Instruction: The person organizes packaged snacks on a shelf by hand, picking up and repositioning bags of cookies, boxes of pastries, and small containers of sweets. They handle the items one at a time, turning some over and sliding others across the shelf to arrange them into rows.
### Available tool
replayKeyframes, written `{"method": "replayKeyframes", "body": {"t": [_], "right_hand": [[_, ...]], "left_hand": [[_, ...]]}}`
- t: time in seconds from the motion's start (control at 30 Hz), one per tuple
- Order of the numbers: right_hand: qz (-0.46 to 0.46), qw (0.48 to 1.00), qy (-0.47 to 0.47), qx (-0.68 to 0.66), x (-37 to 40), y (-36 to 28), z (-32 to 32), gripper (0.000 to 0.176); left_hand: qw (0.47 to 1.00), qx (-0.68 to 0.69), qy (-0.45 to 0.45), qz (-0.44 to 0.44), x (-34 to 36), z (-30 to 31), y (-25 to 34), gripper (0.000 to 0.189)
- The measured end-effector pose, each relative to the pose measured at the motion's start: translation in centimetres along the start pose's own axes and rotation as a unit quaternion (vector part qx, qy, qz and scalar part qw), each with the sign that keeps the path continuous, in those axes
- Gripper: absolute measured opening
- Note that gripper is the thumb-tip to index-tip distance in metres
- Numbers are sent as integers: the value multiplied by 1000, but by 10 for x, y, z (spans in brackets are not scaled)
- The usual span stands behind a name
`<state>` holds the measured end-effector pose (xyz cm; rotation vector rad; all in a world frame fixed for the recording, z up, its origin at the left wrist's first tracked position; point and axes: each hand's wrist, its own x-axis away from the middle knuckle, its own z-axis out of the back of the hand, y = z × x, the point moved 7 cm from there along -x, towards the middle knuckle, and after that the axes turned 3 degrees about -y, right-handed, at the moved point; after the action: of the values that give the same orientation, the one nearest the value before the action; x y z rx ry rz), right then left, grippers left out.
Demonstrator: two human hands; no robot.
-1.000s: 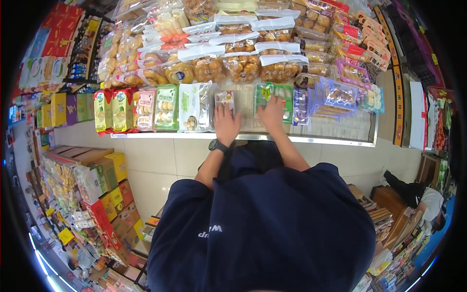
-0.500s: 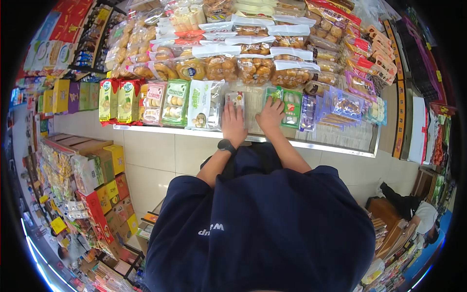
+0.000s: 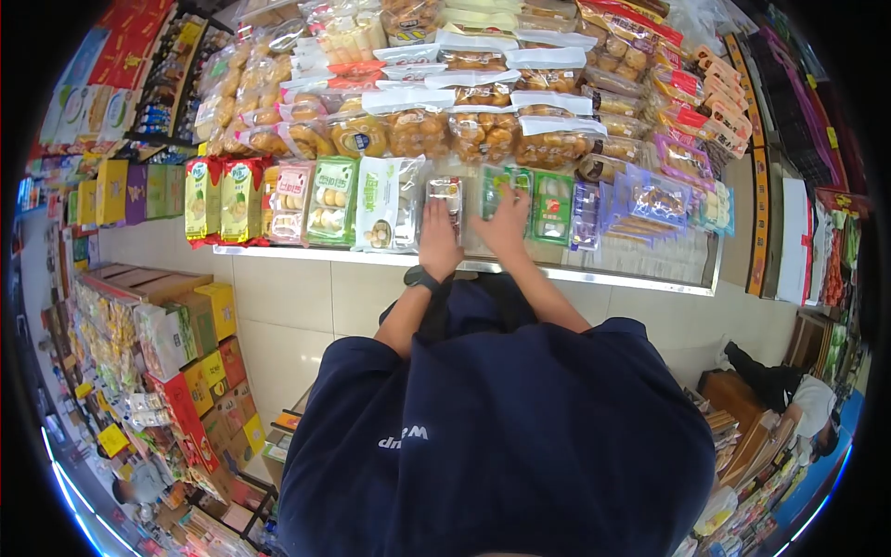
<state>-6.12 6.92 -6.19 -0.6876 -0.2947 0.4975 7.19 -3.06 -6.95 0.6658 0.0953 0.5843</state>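
My left hand (image 3: 439, 238) lies flat with its fingers stretched out on a clear pack with a red and white label (image 3: 446, 193) in the front row. Just right of it, my right hand (image 3: 504, 221) is spread, its fingertips on a green and clear pack (image 3: 518, 178). Another green pack (image 3: 554, 206) stands right beside that one, followed by a slim purple pack (image 3: 585, 213). On the left hand's other side is a white and green bag (image 3: 387, 204), next to a green pack of round pastries (image 3: 331, 200).
Rows of bagged pastries (image 3: 483, 133) fill the display behind the front row. A metal edge (image 3: 594, 278) runs along its near side. Stacked boxes (image 3: 200, 390) stand at the lower left. Another person (image 3: 813, 408) is at the far lower right.
My right hand has moved left, and the green pack under its fingers has shifted left, away from the green pack beside it. My left hand has moved slightly left.
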Motion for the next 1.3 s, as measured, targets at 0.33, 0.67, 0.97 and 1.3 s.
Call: {"method": "replayKeyframes", "body": {"t": [0.33, 0.67, 0.97, 1.3], "right_hand": [[150, 982, -115, -26, 37, -52, -72, 82], [83, 981, -126, -121, 29, -20, -60, 72], [-25, 930, -301, -211, 29, -3, -77, 78], [-28, 993, -75, 82, -1, 42, -25, 79]], "left_hand": [[987, 150, -1, 50, 8, 57, 8, 67], [991, 104, 0, 88, 14, 48, 12, 65], [994, 95, -1, 46, 6, 22, -4, 67], [1000, 12, 6, 23, 11, 22, 11, 67]]}}
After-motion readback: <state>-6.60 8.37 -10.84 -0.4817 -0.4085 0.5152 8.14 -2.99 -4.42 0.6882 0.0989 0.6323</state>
